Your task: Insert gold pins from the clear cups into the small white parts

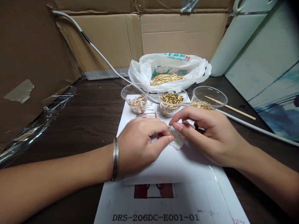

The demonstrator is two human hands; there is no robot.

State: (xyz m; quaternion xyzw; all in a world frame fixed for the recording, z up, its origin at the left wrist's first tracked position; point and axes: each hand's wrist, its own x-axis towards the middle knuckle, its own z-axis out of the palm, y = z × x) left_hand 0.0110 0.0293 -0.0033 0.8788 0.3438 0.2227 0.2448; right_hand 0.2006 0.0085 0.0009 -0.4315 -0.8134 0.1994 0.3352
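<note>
The counter [98, 102] is dark brown with a wood-like grain. Overlapping white paper sheets [149, 174] lie flat on it, the nearest one printed with DRS-206DC-E001-01. 2 clear cups [137, 107] stand on the paper; the base of a 3rd cup [225, 101], to their right, is hidden. Behind them a white plastic bag [198, 71] sits on the counter, and a white cable [254, 127] runs across to the right.

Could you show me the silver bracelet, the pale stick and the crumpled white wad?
Silver bracelet [115, 159]: head view, middle of its band.
Pale stick [240, 112]: head view, right part of its shaft.
Crumpled white wad [177, 142]: head view, its lower part.
</note>
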